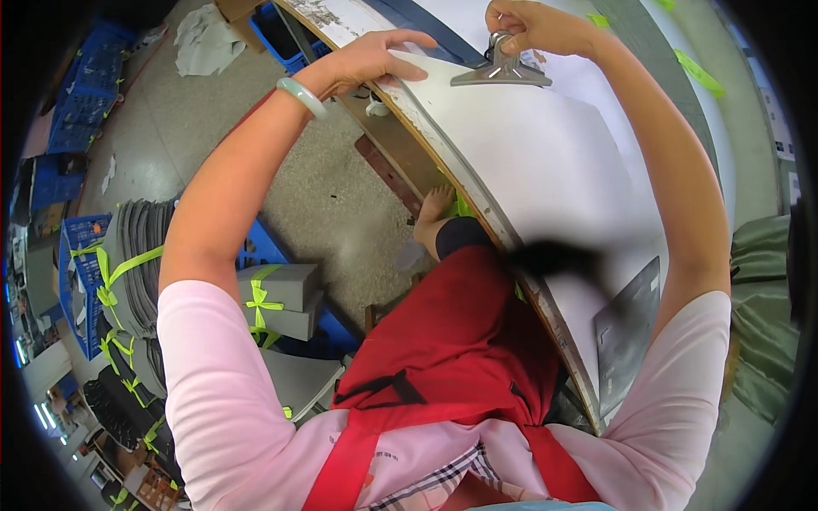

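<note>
A wide silver metal clip (501, 72) is pinched by its handle in my right hand (538, 30), with its long jaw at the far edge of a white sheet (545, 162) on the table. I cannot tell whether the jaw bites on the sheet. My left hand (362, 64), a pale bangle (302, 98) on its wrist, lies at the sheet's left corner by the table edge. Its index finger is stretched out, apart from the thumb, which touches the sheet; the other fingers curl partly out of sight at the edge.
The worn table edge (486, 204) runs diagonally beside my red apron (452, 341). A dark grey plate (629, 328) and a blurred black object (558, 258) are near my right arm. Stacked grey sheets (141, 255) tied with yellow-green strips and blue crates (85, 94) stand at left.
</note>
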### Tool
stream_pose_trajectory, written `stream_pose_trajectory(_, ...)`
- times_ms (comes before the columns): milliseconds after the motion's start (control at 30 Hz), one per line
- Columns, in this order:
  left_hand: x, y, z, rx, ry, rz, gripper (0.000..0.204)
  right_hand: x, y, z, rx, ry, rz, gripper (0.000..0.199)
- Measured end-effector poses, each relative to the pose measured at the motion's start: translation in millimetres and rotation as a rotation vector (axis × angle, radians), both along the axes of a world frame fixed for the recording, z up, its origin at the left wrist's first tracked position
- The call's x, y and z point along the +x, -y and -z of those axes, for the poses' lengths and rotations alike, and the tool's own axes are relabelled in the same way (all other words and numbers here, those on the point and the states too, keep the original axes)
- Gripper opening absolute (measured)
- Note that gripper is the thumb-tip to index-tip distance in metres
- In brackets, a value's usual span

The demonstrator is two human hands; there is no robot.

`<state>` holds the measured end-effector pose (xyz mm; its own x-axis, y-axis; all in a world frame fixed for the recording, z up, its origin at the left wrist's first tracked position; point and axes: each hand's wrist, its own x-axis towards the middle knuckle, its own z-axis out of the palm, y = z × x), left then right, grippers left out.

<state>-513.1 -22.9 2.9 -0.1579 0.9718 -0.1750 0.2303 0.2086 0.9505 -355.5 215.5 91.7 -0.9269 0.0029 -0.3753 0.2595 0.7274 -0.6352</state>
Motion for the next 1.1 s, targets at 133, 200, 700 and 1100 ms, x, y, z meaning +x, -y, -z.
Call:
stream_pose_trajectory(133,-0.6,7.5,4.0,-0.008,0.014,-0.044,0.056,13.7,12.1,-0.8,-0.034,-0.021,0.130,0.028)
stream_pose_trajectory(200,-1.0,6.4,4.9,0.003,0.001,-0.033,0.055,22.9,7.6,8.7,-0.075,-0.047,0.218,0.040)
stream_pose_trajectory(700,2.3,5.7,-0.6,0.038,0.026,-0.023,0.054,15.1,-0.5,54.4,-0.264,-0.370,0.479,0.011)
stream_pose_trajectory(1100,7.7,-8.0,-7.1,-0.046,-0.050,0.015,0.056,23.3,25.8,69.4,0.034,-0.486,0.429,0.029)
